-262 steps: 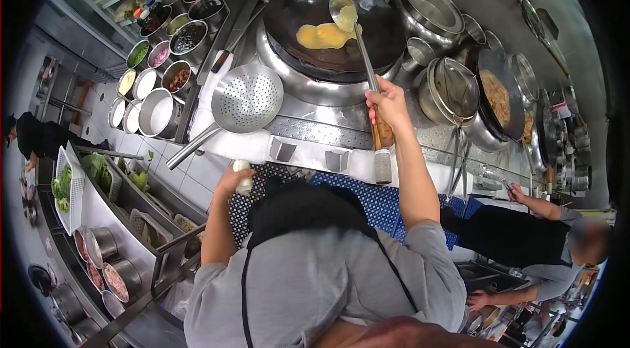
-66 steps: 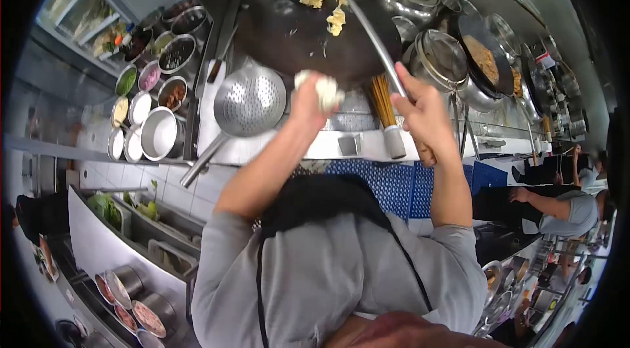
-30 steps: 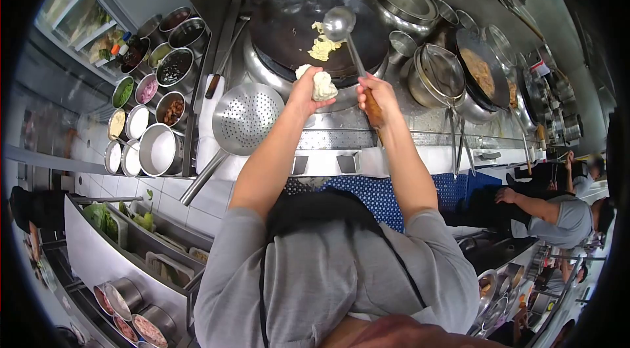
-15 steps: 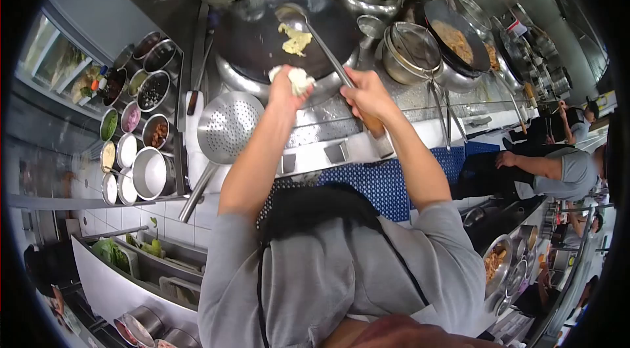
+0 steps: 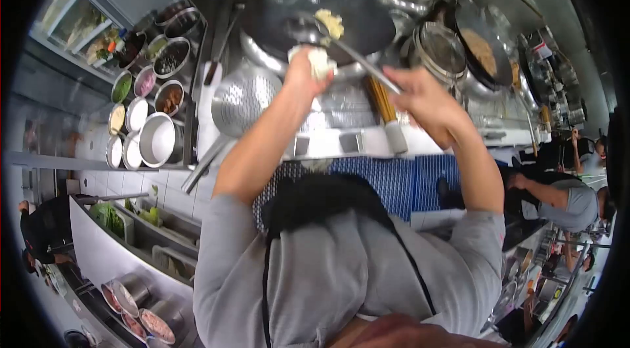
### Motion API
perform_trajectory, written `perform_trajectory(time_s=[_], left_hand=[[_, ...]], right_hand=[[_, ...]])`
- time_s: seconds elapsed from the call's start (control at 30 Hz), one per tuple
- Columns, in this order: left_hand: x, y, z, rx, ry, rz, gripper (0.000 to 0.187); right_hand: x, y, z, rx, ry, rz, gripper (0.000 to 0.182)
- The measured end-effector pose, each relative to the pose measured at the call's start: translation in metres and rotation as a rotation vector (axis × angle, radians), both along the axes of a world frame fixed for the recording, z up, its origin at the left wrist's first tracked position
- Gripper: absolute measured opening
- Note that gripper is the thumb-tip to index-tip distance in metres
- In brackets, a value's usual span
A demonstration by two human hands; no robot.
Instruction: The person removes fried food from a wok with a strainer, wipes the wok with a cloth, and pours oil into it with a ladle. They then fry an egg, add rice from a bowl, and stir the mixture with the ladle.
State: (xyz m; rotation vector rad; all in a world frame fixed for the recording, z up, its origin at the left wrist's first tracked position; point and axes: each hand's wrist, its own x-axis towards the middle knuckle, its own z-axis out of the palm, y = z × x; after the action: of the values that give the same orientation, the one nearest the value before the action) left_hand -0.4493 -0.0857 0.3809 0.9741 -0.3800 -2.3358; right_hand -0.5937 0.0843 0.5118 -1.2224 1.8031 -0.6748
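Observation:
My left hand (image 5: 307,72) grips a crumpled white cloth (image 5: 319,62) at the near rim of a large black wok (image 5: 262,29). In my right hand (image 5: 423,100) is the handle of a metal ladle (image 5: 361,58), whose bowl rests inside the wok near its left half. A yellow, egg-like piece of food (image 5: 330,23) lies in the wok, to the right of the ladle's bowl. Just left of my right hand, a bundle of chopsticks (image 5: 380,98) stands in a white holder. The ends of my right fingers are partly blurred.
A perforated strainer (image 5: 243,102) lies left of my left forearm. Further left stand metal containers of ingredients (image 5: 157,138). On the right are stacked strainers (image 5: 441,49) and a second wok with brown food (image 5: 479,51). Several people, one a co-worker (image 5: 571,200), are at the far right.
The ladle's bowl has moved down, nearer the cloth, and its handle is more slanted. My right hand has moved right, exposing the chopsticks. The food sits further from the near rim. The whole view has shifted.

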Motion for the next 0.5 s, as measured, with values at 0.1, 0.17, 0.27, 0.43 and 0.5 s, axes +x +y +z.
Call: perform_trajectory(time_s=[0.1, 0.17, 0.27, 0.43, 0.5], left_hand=[[0.011, 0.017, 0.029, -0.011, -0.014, -0.051, 0.018], [0.001, -0.002, 0.008, 0.01, 0.004, -0.016, 0.016], [-0.019, -0.015, -0.06, -0.076, 0.034, 0.052, 0.013], [0.017, 0.063, -0.076, -0.091, -0.019, 0.088, 0.015], [0.024, 0.076, -0.034, -0.071, -0.092, 0.061, 0.013]], right_hand=[[-0.016, 0.017, 0.009, 0.097, 0.017, -0.038, 0.056], [-0.026, -0.005, -0.004, 0.074, 0.178, 0.067, 0.056], [-0.031, -0.059, -0.056, 0.021, 0.473, -0.043, 0.058], [-0.017, -0.015, -0.037, -0.323, 0.507, -0.128, 0.05], [-0.001, 0.017, -0.028, -0.379, 0.373, -0.189, 0.054]])
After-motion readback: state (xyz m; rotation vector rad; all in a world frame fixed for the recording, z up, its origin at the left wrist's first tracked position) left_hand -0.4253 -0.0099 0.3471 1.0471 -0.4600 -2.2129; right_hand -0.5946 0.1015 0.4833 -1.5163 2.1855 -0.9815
